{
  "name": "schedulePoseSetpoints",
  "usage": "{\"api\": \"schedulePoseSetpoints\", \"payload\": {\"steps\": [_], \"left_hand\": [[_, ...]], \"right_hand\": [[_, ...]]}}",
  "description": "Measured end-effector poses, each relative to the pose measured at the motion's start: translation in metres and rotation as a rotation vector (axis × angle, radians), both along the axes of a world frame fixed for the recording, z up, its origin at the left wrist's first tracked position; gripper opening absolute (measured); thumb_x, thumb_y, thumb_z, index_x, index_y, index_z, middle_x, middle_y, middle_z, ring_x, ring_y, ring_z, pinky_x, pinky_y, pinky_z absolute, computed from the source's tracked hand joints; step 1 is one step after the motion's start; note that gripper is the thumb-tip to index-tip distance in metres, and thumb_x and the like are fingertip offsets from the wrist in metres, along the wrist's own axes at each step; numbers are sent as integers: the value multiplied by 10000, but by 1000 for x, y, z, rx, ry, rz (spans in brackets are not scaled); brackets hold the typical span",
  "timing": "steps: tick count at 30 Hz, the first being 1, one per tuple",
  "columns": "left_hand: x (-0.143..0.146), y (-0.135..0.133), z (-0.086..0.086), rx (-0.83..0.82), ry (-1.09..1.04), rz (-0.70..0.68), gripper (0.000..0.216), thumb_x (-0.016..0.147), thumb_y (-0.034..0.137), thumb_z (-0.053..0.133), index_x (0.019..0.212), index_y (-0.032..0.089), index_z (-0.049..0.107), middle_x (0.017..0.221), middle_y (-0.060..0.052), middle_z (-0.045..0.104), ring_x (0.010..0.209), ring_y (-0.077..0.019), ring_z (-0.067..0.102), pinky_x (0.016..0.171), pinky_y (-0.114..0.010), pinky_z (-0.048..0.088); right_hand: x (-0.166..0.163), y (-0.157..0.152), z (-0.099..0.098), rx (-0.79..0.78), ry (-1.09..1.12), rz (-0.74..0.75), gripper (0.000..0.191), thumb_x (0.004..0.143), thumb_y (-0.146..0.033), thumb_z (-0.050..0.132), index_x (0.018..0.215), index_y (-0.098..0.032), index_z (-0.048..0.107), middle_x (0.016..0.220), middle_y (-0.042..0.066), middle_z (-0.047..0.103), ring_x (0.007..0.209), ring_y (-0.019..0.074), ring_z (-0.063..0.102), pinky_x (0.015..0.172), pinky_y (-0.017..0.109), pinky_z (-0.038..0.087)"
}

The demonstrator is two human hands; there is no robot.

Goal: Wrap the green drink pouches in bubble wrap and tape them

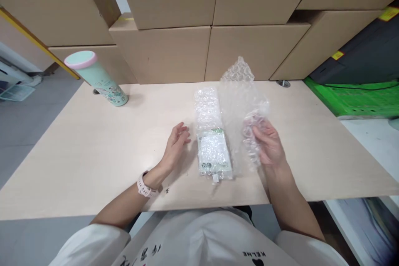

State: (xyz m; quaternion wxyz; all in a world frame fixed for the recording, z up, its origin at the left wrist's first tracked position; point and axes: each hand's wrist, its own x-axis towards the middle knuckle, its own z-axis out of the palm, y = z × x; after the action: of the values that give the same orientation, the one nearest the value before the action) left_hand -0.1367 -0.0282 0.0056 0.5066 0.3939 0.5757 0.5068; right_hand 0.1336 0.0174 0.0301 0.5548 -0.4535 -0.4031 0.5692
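A flat packet in clear wrap [214,153], with green and white print, lies on the table in front of me. Bubble wrap [208,106] extends from its far end toward the boxes. To its right rises a loose sheet of bubble wrap [238,91]. My right hand [268,141] is closed on the near right part of that sheet, its thumb and fingers pinching the crumpled plastic. My left hand [177,144] rests just left of the packet, apart from it, fingers loosely curled but apart and holding nothing. A pale pink watch band circles my left wrist.
A mint-green tumbler with a pink rim [102,81] stands at the back left of the light wood table [102,153]. Stacked cardboard boxes [174,54] wall off the far edge. On the right are a green plastic crate [368,97] and dark bins [364,45].
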Motion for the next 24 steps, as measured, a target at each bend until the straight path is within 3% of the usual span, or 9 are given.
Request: {"api": "schedulePoseSetpoints", "payload": {"steps": [4,6,8,10,12,15,17,21,24], "left_hand": [[-2,-6,3,300,366,-36,391,909,295,594,1296,282,540,1381,-75,541,1249,-221,511,1007,-398,468],[1,-9,5,330,456,-114,305,909,274,575,1213,255,602,1245,-72,610,1144,-209,556,938,-368,488],[6,-12,6,263,480,-166,262,904,258,562,1157,241,632,1102,-60,643,965,-179,591,812,-322,502],[10,-14,5,189,456,-195,263,901,240,551,1151,225,630,1017,-49,652,833,-151,582,735,-296,489],[12,-14,3,167,421,-221,292,896,218,542,1180,210,607,999,-44,656,813,-141,581,752,-299,487],[12,-13,0,165,326,-256,393,882,229,574,1273,204,545,1063,-61,647,919,-161,605,874,-339,491],[11,-13,0,140,201,-271,518,873,287,622,1365,217,474,1119,-78,641,1026,-191,613,959,-377,476],[11,-8,1,6,-147,-292,618,921,476,574,1461,251,373,1259,-107,628,1180,-240,601,1041,-432,452],[3,1,0,-5,-214,-108,555,949,541,488,1419,252,424,1378,-124,563,1224,-257,587,1032,-440,470]], "right_hand": [[28,14,-1,229,-283,-419,457,723,-378,768,1138,-250,624,1078,44,672,908,209,649,794,377,535],[35,14,1,409,-614,-634,440,791,-346,723,1202,-257,594,1189,69,628,1063,254,610,914,457,488],[34,11,2,567,-925,-678,298,867,-339,656,1147,-245,624,1215,88,626,1161,287,567,1020,537,397],[23,7,-1,627,-1124,-512,167,927,-353,581,962,-222,678,1136,92,678,1156,298,568,1047,572,344],[8,3,-7,604,-1239,-238,273,966,-364,517,828,-212,696,1116,90,709,1166,309,560,1048,585,322],[-11,-2,-15,540,-1270,150,395,1007,-381,424,815,-207,723,1189,102,699,1270,333,495,1094,623,238],[-16,-4,-12,499,-1119,339,412,1017,-431,391,918,-226,735,1223,98,686,1293,317,491,1117,610,244],[-16,-13,9,492,-555,763,523,1003,-602,288,1194,-317,684,1379,56,608,1355,273,476,1125,522,354],[-19,-19,16,497,-395,870,459,1001,-588,336,1221,-353,664,1380,28,612,1345,248,500,1110,482,394]]}}
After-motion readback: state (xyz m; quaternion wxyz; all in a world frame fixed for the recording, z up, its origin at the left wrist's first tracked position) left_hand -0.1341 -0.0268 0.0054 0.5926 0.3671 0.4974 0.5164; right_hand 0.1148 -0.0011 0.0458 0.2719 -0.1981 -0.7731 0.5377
